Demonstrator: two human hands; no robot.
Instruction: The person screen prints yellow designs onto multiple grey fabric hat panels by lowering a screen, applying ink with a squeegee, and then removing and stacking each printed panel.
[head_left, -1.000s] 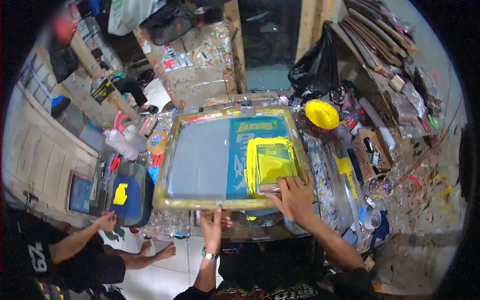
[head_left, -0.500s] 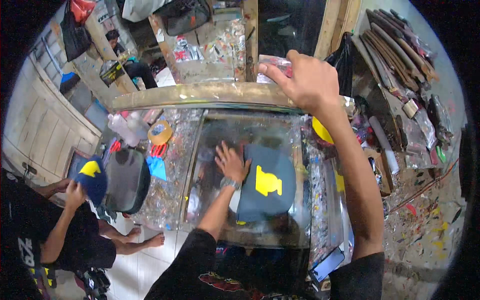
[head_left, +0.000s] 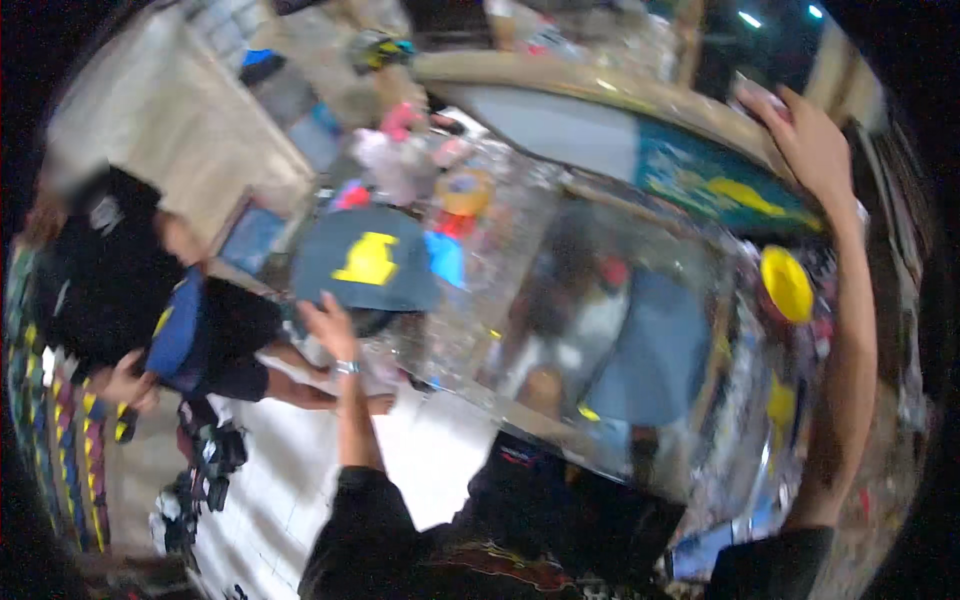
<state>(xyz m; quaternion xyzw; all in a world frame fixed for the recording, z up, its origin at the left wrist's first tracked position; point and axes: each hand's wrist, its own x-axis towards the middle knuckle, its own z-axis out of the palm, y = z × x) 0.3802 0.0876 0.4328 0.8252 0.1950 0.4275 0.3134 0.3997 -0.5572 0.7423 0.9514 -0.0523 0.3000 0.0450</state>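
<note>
At glossy table: left hand (head_left: 328, 322) grip holds dark fabric piece (head_left: 365, 262); right hand (head_left: 808, 140) grips raised wooden-framed screen (head_left: 640, 140).

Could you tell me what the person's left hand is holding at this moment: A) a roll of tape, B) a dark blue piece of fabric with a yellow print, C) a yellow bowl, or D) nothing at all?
B: the left hand grips the lower edge of the dark blue fabric piece, whose yellow print faces up.
</note>
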